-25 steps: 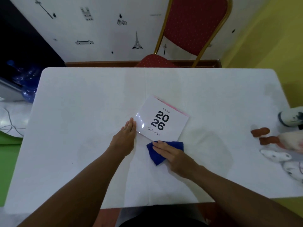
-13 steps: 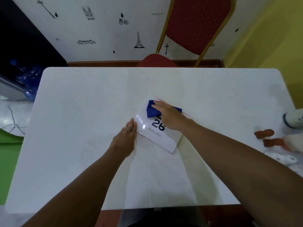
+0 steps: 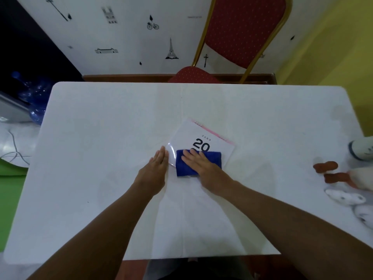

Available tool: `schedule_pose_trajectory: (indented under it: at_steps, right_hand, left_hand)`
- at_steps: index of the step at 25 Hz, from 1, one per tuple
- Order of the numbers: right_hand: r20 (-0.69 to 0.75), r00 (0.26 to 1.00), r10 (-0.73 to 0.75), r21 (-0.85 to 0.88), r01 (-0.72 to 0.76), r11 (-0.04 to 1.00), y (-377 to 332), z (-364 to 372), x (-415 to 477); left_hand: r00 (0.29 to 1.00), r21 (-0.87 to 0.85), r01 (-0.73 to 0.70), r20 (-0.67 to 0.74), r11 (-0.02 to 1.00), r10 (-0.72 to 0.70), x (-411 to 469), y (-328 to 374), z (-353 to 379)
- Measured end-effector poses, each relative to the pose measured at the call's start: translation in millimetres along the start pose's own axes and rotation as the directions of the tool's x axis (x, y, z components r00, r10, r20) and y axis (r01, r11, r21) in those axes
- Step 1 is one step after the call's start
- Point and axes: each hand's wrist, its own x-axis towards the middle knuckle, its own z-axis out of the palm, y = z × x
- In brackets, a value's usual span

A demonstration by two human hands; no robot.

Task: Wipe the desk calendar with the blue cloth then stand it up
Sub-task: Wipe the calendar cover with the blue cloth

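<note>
Moved: right hand point(image 3: 203, 166) drags blue cloth point(image 3: 198, 163) back down to the calendar's near edge.
Hands: right flat on cloth; left hand point(image 3: 156, 168) open, bracing the side.
Calendar point(image 3: 201, 141): lying flat mid-table point(image 3: 101, 138).
Risk: glossy cover probably skids if that brace slips.

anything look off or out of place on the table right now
Nothing is spilled or damaged. The desk calendar lies flat and skewed to the table edges, with the right hand pressing the blue cloth onto it. A plush toy lies toppled at the right edge.
</note>
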Motion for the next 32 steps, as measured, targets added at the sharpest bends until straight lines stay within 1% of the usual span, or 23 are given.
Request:
schedule_pose_trajectory:
  at_steps: [3,5,7,8,9,10,12,13,14,16,18,19,21,23,26,28,30,31,32]
  right_hand:
    - [0.034,0.998,-0.058,0.004,0.058,0.998,-12.5,8.1,-24.1]
    - [0.073,0.986,-0.150,0.006,0.150,0.989,-19.8,7.3,-43.1]
    - [0.081,0.970,-0.231,0.051,0.228,0.972,-26.6,2.7,-60.7]
    - [0.071,0.969,-0.238,0.075,0.233,0.970,-28.6,-1.7,-64.3]
    - [0.029,0.974,-0.223,0.094,0.220,0.971,-28.2,-7.3,-62.7]
    - [-0.043,0.982,-0.185,0.114,0.189,0.975,-26.0,-14.2,-55.6]
    - [-0.194,0.980,-0.035,0.169,0.068,0.983,-17.4,-30.3,-28.6]
    - [-0.243,0.969,0.049,0.191,-0.002,0.982,-10.6,-39.1,-10.6]
    - [-0.261,0.958,0.120,0.198,-0.069,0.978,-2.8,-48.1,7.8]
    - [-0.220,0.953,0.210,0.176,-0.173,0.969,14.8,-57.7,40.8]
    - [-0.160,0.951,0.266,0.159,-0.241,0.957,27.2,-54.1,64.0]
    - [-0.128,0.954,0.272,0.150,-0.253,0.956,28.3,-48.1,70.4]
    - [-0.109,0.973,0.206,0.095,-0.196,0.976,19.1,-27.2,70.8]
    - [-0.148,0.982,0.117,0.036,-0.113,0.993,3.2,-3.4,55.5]
    - [-0.176,0.984,0.025,-0.010,-0.027,1.000,-15.2,19.1,15.8]
    - [-0.149,0.987,-0.052,-0.033,0.048,0.998,-21.8,25.8,-14.8]
    - [-0.094,0.985,-0.144,-0.022,0.142,0.990,-21.7,24.1,-41.5]
    - [-0.086,0.983,-0.163,0.004,0.164,0.986,-18.6,19.2,-51.0]
    - [-0.106,0.984,-0.145,0.036,0.149,0.988,-13.9,12.2,-56.8]
  left_hand:
    - [1.000,-0.002,-0.010,-0.006,1.000,0.010,-1.0,-0.1,-0.6]
    - [1.000,-0.002,-0.014,-0.012,1.000,0.014,-1.8,0.5,-1.9]
    - [1.000,-0.005,-0.020,-0.018,1.000,0.020,-2.3,0.7,-3.0]
    - [1.000,-0.008,-0.022,-0.022,1.000,0.021,-2.1,0.4,-3.2]
    - [0.999,-0.012,-0.023,-0.024,1.000,0.022,-2.0,0.0,-3.2]
    - [0.999,-0.016,-0.022,-0.027,1.000,0.022,-1.8,-0.3,-2.9]
    - [0.999,-0.020,-0.020,-0.032,1.000,0.020,-1.9,-0.1,-2.7]
    - [0.999,-0.020,-0.021,-0.033,1.000,0.020,-2.2,0.1,-3.0]
    - [0.999,-0.021,-0.022,-0.032,1.000,0.022,-2.5,0.4,-3.1]
    - [0.999,-0.026,-0.026,-0.034,0.999,0.025,-2.9,0.4,-3.0]
    - [0.999,-0.027,-0.031,-0.037,0.999,0.030,-3.3,-0.3,-2.7]
    - [0.999,-0.029,-0.031,-0.035,0.999,0.030,-3.4,-0.7,-2.2]
    - [0.999,-0.032,-0.030,-0.030,0.999,0.029,-2.8,-1.7,-0.2]
    - [0.999,-0.026,-0.028,-0.025,0.999,0.027,-0.2,-2.5,1.6]
    - [1.000,-0.022,-0.014,-0.011,1.000,0.014,1.7,-3.8,2.9]
    - [1.000,-0.014,-0.021,-0.012,1.000,0.021,0.7,-2.7,2.3]
    - [1.000,0.004,-0.024,-0.014,1.000,0.024,-0.5,-1.0,0.4]
    - [1.000,0.010,-0.025,-0.014,1.000,0.025,-1.0,-0.5,-0.9]
    - [1.000,0.012,-0.027,-0.016,1.000,0.027,-1.5,-0.6,-2.0]
